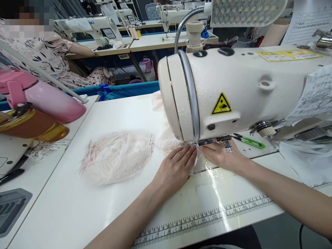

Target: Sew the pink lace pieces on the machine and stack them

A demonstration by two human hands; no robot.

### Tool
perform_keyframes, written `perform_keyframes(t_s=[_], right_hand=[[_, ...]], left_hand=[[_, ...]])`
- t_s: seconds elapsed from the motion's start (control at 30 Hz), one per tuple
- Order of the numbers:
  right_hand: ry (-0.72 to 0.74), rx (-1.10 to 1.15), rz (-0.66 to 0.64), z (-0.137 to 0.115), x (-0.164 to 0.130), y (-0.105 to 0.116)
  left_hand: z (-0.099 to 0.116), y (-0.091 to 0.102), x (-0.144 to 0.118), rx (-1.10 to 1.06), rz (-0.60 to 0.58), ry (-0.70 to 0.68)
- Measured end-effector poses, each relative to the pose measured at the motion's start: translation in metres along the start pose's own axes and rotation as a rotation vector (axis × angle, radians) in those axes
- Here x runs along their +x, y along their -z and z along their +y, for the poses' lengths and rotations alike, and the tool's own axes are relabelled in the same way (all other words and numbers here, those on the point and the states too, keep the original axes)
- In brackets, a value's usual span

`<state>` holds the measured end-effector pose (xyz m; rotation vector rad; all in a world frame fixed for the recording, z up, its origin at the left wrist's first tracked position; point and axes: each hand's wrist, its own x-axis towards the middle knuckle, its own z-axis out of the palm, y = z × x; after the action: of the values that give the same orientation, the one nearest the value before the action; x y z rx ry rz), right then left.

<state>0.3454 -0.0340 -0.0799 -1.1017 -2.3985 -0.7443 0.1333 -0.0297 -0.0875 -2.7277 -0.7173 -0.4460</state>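
My left hand (178, 166) lies with its fingers together, pressed down on a strip of white lace fabric (195, 162) just left of the sewing machine's needle area. My right hand (223, 155) reaches in from the right, its fingertips closed at the lace edge and partly hidden under the sewing machine (233, 86). Beside the right hand are a metal attachment (228, 146) and green-handled thread snips (251, 141). More sheer lace (168, 140) runs behind the left hand. The needle is hidden. A gathered lace piece (119, 157) with reddish edge threads lies farther left.
A pink bottle (49, 95) and an amber cup (36, 124) stand at the left. A printed ruler (207, 218) runs along the front edge. White cloth (306, 162) lies at the right. Across the aisle, a person (52, 62) sits near another sewing machine (90, 27).
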Motion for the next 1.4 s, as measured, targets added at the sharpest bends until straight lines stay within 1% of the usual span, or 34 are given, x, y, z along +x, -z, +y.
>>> perform_keyframes(t_s=[0.23,0.4,0.47,0.57,0.63,0.73,0.87,1.03,1.2,1.33,1.4], right_hand=[[0.005,-0.041,0.008,-0.004,-0.003,-0.004],[0.002,0.045,0.012,-0.006,-0.005,-0.009],[-0.005,0.091,0.004,-0.006,-0.006,-0.011],[-0.003,0.202,-0.040,-0.007,-0.007,-0.013],[0.032,0.290,-0.064,-0.007,-0.008,-0.012],[0.082,0.389,-0.065,-0.008,-0.008,-0.008],[0.087,0.443,-0.020,-0.009,-0.008,-0.005],[0.180,0.487,0.100,-0.011,-0.003,-0.002],[0.142,0.529,0.101,-0.012,0.000,-0.002],[0.176,0.539,0.131,-0.016,0.004,-0.003],[0.178,0.555,0.127,-0.018,0.004,-0.003]], left_hand=[[-0.011,0.003,0.000,-0.036,-0.007,-0.020],[-0.015,0.005,0.000,-0.066,-0.030,-0.016],[-0.015,0.007,0.000,-0.067,0.007,-0.002],[-0.015,0.009,-0.001,-0.071,0.117,-0.011],[-0.016,0.012,-0.001,-0.055,0.186,-0.056],[-0.017,0.016,-0.001,0.000,0.238,-0.141],[-0.014,0.021,-0.001,0.074,0.253,-0.185],[-0.013,0.024,0.000,0.114,0.243,-0.165],[-0.014,0.026,0.001,0.132,0.256,-0.186],[-0.012,0.026,0.002,0.106,0.285,-0.189],[-0.011,0.026,0.002,0.098,0.292,-0.190]])
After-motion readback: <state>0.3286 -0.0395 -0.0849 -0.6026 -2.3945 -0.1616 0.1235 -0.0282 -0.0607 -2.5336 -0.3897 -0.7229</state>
